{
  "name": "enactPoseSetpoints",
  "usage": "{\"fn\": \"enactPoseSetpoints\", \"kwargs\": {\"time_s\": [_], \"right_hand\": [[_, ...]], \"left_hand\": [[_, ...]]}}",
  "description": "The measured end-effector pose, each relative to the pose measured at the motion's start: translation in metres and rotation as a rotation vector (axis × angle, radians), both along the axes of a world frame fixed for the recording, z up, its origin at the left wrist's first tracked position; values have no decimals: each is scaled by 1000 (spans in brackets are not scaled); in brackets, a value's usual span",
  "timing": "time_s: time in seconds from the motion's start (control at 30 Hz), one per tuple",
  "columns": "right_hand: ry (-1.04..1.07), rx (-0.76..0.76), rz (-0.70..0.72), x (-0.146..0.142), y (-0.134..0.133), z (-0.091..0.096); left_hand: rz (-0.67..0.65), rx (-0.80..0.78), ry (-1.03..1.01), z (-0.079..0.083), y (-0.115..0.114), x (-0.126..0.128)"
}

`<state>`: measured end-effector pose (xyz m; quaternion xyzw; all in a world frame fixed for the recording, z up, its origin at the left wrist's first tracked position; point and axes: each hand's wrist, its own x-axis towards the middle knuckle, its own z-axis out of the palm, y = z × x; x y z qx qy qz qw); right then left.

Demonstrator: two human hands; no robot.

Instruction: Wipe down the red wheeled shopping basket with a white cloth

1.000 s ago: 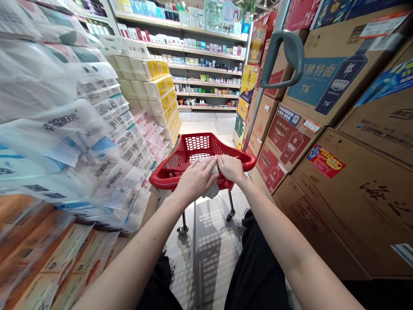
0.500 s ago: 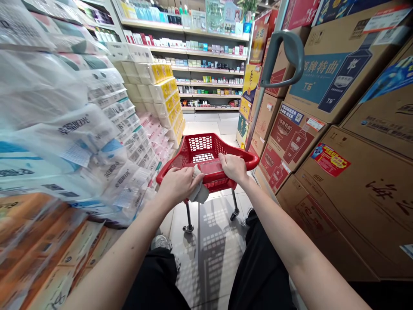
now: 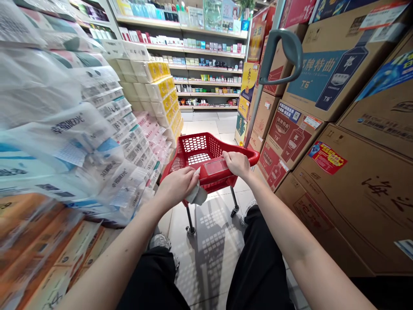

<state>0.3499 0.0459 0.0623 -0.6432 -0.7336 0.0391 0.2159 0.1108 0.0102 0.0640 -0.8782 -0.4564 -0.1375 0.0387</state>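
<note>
A red plastic shopping cart [image 3: 203, 148] stands in the aisle in front of me, its basket showing nothing inside. My left hand [image 3: 177, 184] presses a crumpled white cloth [image 3: 197, 194] against the left end of the cart's red rim, fingers closed on it. My right hand [image 3: 237, 163] grips the right side of the same rim. A grey cart handle [image 3: 284, 54] rises on a pole at the upper right.
Stacked plastic-wrapped tissue packs [image 3: 71, 129] crowd the left side. Large cardboard boxes [image 3: 342, 129] are piled along the right. The tiled floor [image 3: 209, 241] runs between them to stocked shelves [image 3: 200, 56] at the far end. My black-trousered legs show below.
My hands, together at the rim's middle a second ago, have separated. The left hand moved left along the rim with the cloth; the right hand stayed gripping the right part.
</note>
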Motion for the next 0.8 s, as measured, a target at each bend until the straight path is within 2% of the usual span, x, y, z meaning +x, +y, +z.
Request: {"fn": "enactPoseSetpoints", "kwargs": {"time_s": [0.1, 0.2, 0.33, 0.43, 0.5, 0.6, 0.7, 0.8], "right_hand": [[3, 9, 24, 4, 1, -1], [-2, 21, 20, 2, 0, -1], [-10, 18, -1, -3, -2, -1], [-15, 26, -9, -4, -2, 0], [-21, 29, -2, -2, -2, 0], [-37, 18, 17, 2, -1, 0], [-44, 18, 28, 4, 1, 0], [-55, 29, 44, 5, 2, 0]], "left_hand": [[-42, 96, -1, -1, -16, -19], [33, 71, 13, 2, -25, -30], [83, 157, 104, 3, -28, -8], [93, 237, 151, -3, -27, 15], [96, 249, 133, -6, -25, 19], [107, 185, 92, -5, -22, 9], [219, 17, 120, 2, -15, -4], [330, -127, 172, 8, -1, -3]]}}
